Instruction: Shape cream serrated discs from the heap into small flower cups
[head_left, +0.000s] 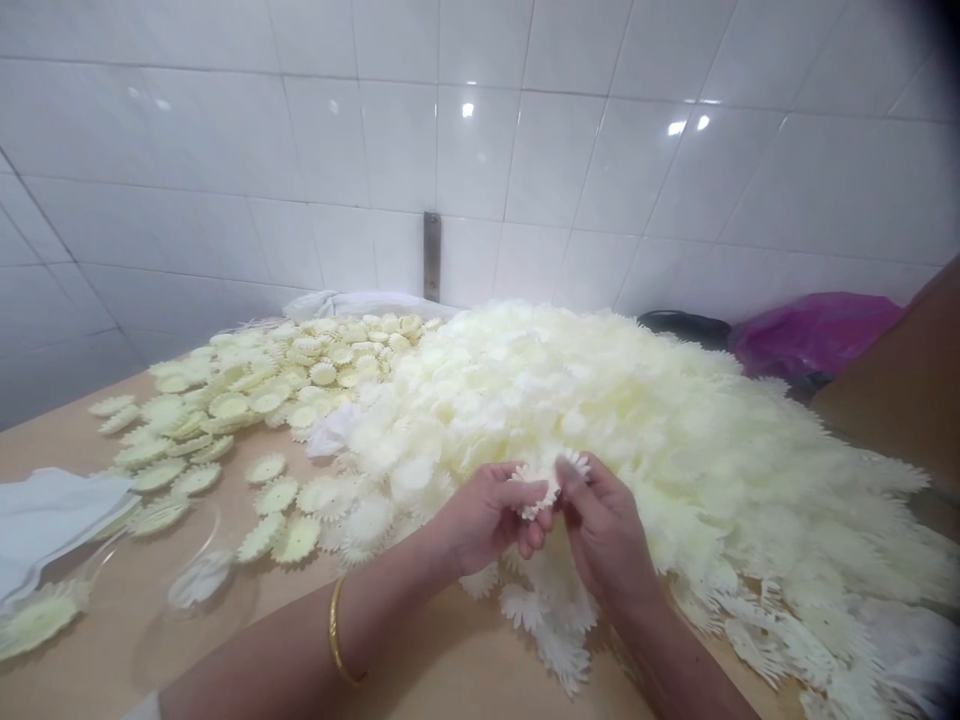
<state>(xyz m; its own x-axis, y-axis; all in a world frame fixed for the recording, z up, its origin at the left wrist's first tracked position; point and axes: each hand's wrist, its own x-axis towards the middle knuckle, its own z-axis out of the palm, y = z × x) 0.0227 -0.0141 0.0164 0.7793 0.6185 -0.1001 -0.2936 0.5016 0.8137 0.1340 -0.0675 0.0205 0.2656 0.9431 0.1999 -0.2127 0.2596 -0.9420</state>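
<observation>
My left hand (501, 510) is closed on a pale flower-shaped piece (541, 488) with a notched, petal-like rim, its thumb lying across the front. Close beside it, my right hand (604, 515) pinches another notched edge of pale petals (576, 464); whether this belongs to the same piece I cannot tell. Both hands are held in front of a large heap of pale yellow-white petal pieces (480, 400). Below them, several loose white petal pieces (551, 620) spill toward the table's front.
Stacked yellowish flower discs (247, 400) spread over the tan table (315, 640) at left. White cloth or paper (56, 525) lies at the left edge. A magenta plastic bag (817, 335) and a dark object (686, 327) sit behind the heap. White tiled wall (480, 150) stands behind.
</observation>
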